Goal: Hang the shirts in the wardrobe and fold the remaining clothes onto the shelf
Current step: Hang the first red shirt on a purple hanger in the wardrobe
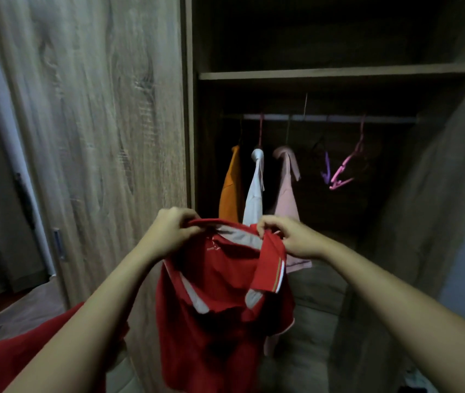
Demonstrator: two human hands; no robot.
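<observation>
Dark wardrobe (339,73) ahead; left hand (173,226), right hand (286,236) pinch red shirt (217,282) at collar, fingers (266,224) half buried.

Person, body parts in view: left forearm (92,316) from the lower left of the frame, right forearm (395,290) from the lower right, both bare to the frame edge. The left hand (173,228) and right hand (292,236) are bare. A red cloth (13,355) lies lower left under the left forearm; cannot tell whether it is worn.

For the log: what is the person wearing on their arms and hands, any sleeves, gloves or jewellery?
The left hand and right hand are ungloved, with no rings, watch or bracelet visible; the left forearm and right forearm are bare to the frame edge. Dim light could hide small details.
</observation>
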